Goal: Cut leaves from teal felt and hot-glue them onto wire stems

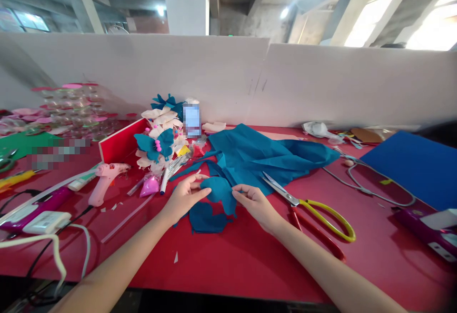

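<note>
Between my two hands is a cut piece of teal fabric (220,192), raised a little above the red table. My left hand (187,195) pinches its left edge between thumb and fingers. On the opposite edge, my right hand (254,202) is closed with thumb and forefinger on the same piece. Another teal cutout (207,218) lies on the table just below it. Behind my hands spreads a large crumpled teal cloth (257,153). Scissors (298,203) with one yellow and one red handle lie to the right of my right hand, blades partly apart.
Teal and cream fabric flowers (157,144) stand at the back left, beside an upright phone (192,120). A pink glue gun (105,182), power strips, cables and stacked clear jars (73,108) occupy the left. A blue sheet (417,170) and purple power strip (424,232) lie right.
</note>
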Motion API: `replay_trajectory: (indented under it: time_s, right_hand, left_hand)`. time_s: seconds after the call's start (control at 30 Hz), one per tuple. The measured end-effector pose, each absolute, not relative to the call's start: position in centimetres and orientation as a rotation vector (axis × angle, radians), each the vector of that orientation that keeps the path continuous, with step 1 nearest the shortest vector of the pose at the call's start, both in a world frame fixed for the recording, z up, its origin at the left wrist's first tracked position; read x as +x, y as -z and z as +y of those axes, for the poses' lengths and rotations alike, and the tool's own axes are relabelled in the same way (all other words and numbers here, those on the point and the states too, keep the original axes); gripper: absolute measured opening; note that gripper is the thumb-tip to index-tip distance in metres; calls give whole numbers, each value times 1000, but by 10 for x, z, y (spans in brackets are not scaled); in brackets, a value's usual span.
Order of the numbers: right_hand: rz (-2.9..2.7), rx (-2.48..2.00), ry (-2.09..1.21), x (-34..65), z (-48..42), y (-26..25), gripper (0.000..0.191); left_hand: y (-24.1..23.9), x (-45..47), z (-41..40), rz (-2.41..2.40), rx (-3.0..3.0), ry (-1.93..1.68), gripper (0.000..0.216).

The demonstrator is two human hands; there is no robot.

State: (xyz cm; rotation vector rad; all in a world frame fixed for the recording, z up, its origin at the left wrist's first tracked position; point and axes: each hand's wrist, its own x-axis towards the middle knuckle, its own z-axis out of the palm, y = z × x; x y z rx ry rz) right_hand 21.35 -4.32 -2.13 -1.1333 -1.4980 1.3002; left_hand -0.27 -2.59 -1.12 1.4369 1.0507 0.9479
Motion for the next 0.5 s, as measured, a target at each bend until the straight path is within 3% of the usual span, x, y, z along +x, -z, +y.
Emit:
replay_trajectory:
  time_s: [0.13,0.33,0.4,0.5]
  right_hand:
    - [-1466,-1125,-1375,212,-46,19,42]
    - [-1508,-1046,-1440,211,-45,22,34]
    - [-1566,-950,-1419,212,-46,24,33]
    - [-1843,-886,-1076,215,-51,23,39]
  left_hand:
    - [8,-1,-28,1045,1444,-986,45]
    - [10,4,-32,976,1480,-1058,69]
    - [8,2,-31,1012,1549,-1097,53]
    - [2,-11,-26,1112,1610,-1126,24]
